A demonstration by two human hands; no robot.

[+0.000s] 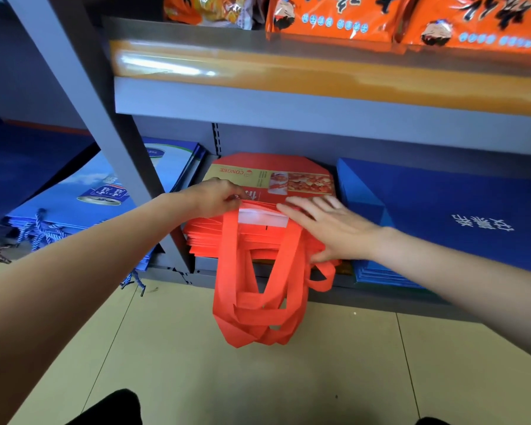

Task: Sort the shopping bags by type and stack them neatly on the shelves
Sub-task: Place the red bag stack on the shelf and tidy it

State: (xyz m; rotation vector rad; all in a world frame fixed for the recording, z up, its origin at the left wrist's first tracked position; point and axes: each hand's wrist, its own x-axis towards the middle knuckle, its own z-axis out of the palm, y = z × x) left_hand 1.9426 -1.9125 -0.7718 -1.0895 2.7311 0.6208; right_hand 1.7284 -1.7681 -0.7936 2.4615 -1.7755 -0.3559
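Note:
A stack of flat red shopping bags (pixel 270 179) lies on the bottom shelf (pixel 380 297), its red strap handles (pixel 258 302) hanging over the shelf's front edge toward the floor. My left hand (pixel 218 196) pinches the top bag's left edge with curled fingers. My right hand (pixel 328 228) lies flat on the right side of the stack, fingers straight. To the right a stack of dark blue bags (pixel 442 216) with white characters lies flat. To the left, past the grey upright, sits a pile of light blue bags (pixel 86 194) with rope handles.
A grey slanted shelf upright (pixel 105 133) stands between the light blue pile and the red stack. The shelf above (pixel 288 96) carries orange snack packets (pixel 380 16). Beige floor tiles (pixel 258 378) lie below.

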